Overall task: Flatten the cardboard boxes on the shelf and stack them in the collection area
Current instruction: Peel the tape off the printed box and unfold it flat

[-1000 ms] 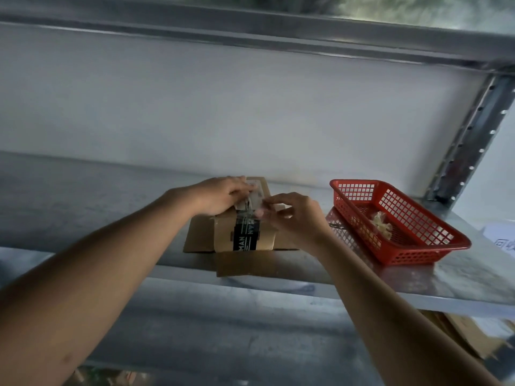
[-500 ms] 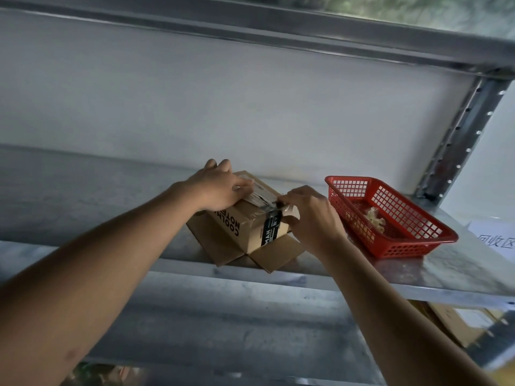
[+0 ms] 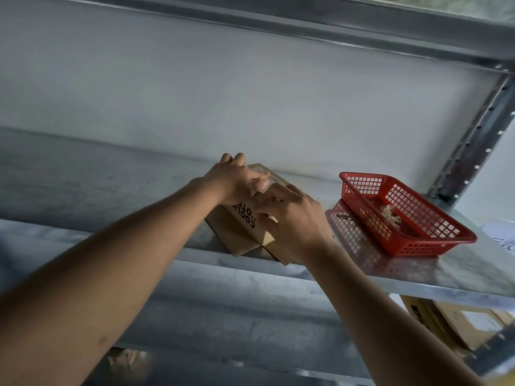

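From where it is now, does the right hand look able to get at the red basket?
Probably yes. The right hand rests on the cardboard box, and the red basket stands beside it on the same shelf, to the right, with nothing between them. It would have to leave the box first.

Both hands cover most of the cardboard box [image 3: 245, 218], cutting its black lettering short. The paper sign [image 3: 501, 238] at the right runs past the picture's edge, its writing unreadable. The pale scraps in the red basket [image 3: 434, 246] are too small to identify.
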Tool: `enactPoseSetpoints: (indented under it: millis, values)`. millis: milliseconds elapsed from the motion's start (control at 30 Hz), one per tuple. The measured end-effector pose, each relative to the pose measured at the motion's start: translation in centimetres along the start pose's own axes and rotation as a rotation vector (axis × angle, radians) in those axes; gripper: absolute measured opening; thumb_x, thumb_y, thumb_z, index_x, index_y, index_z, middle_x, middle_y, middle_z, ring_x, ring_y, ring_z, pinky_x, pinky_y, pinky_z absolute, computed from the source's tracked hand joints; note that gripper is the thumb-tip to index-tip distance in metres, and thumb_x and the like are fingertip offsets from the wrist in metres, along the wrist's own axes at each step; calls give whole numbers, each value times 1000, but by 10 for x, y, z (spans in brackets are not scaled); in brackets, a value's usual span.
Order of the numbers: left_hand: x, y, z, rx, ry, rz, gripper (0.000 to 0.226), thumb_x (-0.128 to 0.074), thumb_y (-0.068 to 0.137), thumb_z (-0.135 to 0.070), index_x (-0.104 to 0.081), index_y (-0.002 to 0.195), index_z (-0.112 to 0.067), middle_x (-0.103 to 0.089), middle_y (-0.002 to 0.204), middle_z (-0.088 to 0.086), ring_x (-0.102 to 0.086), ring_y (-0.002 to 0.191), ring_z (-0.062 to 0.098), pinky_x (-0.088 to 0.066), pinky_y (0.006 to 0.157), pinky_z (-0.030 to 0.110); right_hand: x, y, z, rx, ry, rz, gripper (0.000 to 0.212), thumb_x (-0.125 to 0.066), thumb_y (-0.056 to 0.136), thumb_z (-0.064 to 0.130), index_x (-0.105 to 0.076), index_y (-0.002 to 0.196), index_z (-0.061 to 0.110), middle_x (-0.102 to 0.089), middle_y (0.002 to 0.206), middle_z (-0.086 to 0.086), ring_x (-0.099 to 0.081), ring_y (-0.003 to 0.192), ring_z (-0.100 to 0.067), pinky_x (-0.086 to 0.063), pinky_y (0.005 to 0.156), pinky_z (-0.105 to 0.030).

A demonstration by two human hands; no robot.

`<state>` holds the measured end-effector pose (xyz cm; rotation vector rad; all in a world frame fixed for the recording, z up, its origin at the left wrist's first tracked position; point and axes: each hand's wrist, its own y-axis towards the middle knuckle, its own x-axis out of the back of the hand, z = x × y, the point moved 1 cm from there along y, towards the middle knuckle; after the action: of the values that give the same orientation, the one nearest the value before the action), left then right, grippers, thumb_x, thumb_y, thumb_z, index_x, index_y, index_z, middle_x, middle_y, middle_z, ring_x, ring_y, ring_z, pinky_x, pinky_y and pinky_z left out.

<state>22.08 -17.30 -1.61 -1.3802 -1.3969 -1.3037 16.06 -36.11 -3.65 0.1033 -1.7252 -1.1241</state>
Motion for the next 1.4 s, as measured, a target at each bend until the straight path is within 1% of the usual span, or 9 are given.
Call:
enactPoseSetpoints:
  millis: [167, 300, 467, 700, 933, 1133, 1267, 1333, 1400]
  values:
    - [-5, 3, 6, -17, -36, -16, 53, -25, 101, -67, -39, 151, -57, -39, 130, 4, -29, 123, 28, -27, 116, 46, 0, -4, -4, 18, 17, -14, 11, -88, 80, 23, -81, 87, 29, -71, 99, 14, -66, 84, -18, -50, 49, -28]
    - [-8, 5, 10, -21, -98, -40, 51, -30, 100, -69, -43, 148, -58, -36, 123, 0, -29, 128, 28, -25, 118, 48, -1, -3, -11, -106, 156, 45, 6, -82, 85, 31, -82, 86, 37, -71, 102, 21, -66, 86, -8, -55, 57, -34]
    - [-10, 7, 14, -33, -164, -59, 50, -34, 99, -70, -48, 146, -57, -34, 119, -4, -26, 125, 20, -24, 116, 44, 11, -2, -24, -165, 453, 90, 6, -84, 83, 14, -84, 88, 19, -78, 95, 9, -74, 87, -8, -60, 76, -41]
    - [-8, 7, 13, -30, -190, -48, 49, -36, 100, -66, -49, 146, -55, -35, 120, -6, -21, 115, 12, -24, 106, 39, 11, -9, -37, -524, 724, -37, 12, -77, 90, 6, -80, 90, 17, -80, 87, 6, -77, 86, -9, -61, 79, -27]
    - [-6, 3, 12, -19, -231, -26, 47, -38, 100, -67, -51, 144, -56, -35, 122, -7, -21, 116, 12, -22, 104, 36, 4, -12, -39, -817, 1034, -246, 7, -71, 95, 3, -73, 91, -1, -79, 83, -11, -79, 87, -23, -64, 76, -32]
    - [-1, 1, 5, 59, -283, 4, 48, -47, 98, -65, -55, 143, -51, -37, 138, -2, -19, 139, 24, -21, 114, 45, 12, -12, -35, -732, 782, -256, 3, -83, 86, 10, -81, 89, 10, -78, 86, -1, -77, 81, -16, -63, 71, -28]
    - [3, -3, -11, 118, -323, 59, 100, -54, 61, -95, -55, 146, -44, -34, 144, -2, -18, 145, 25, -29, 116, 49, 21, -11, -38, -508, 429, -112, 15, -84, 85, 19, -84, 99, 24, -72, 91, 1, -70, 73, -15, -57, 68, -30]
    - [4, -6, -12, 129, -373, 82, 120, -54, 42, -101, -54, 147, -43, -33, 146, -3, -23, 147, 25, -32, 118, 48, 17, -11, -35, -398, 343, 0, 22, -76, 94, 14, -81, 112, 25, -68, 97, 3, -65, 76, -14, -48, 66, -13]
    - [3, -6, -9, 120, -383, 94, 119, -53, 41, -99, -51, 148, -47, -35, 149, -1, -28, 147, 28, -34, 119, 49, 13, -11, -32, -343, 304, 71, 26, -69, 98, 11, -78, 121, 21, -60, 105, 2, -58, 83, -11, -40, 68, -3]
